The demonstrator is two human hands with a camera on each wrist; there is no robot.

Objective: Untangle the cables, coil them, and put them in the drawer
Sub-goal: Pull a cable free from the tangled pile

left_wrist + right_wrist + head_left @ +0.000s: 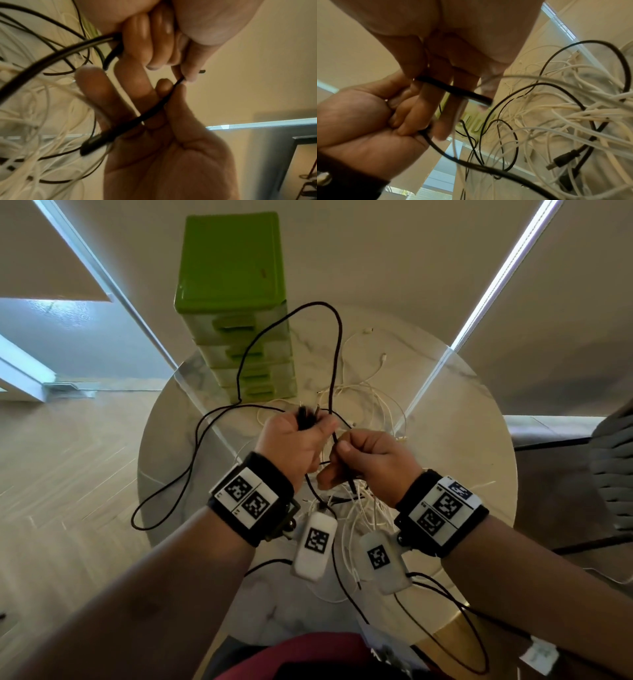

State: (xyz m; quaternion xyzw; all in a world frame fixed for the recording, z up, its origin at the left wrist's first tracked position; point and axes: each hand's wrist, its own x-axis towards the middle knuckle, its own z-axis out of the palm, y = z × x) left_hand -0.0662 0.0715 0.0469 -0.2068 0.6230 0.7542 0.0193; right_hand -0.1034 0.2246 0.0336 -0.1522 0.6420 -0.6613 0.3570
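Over a round marble table (462,440) I hold a thin black cable (337,337) in both hands. My left hand (294,436) is a fist round several gathered strands and plug ends. My right hand (370,453) pinches one strand between thumb and forefinger. The left wrist view shows the left hand (154,40) curled and the right hand (163,155) with the cable (150,112) under its thumb. The black cable loops up and hangs off the table's left edge. A tangle of white cables (376,402) lies beneath. All drawers of the green drawer unit (233,268) at the back are closed.
A grey woven chair (613,467) stands at the right of the table. Wood floor lies to the left. In the right wrist view a black USB plug (559,159) rests among the white cables (573,115).
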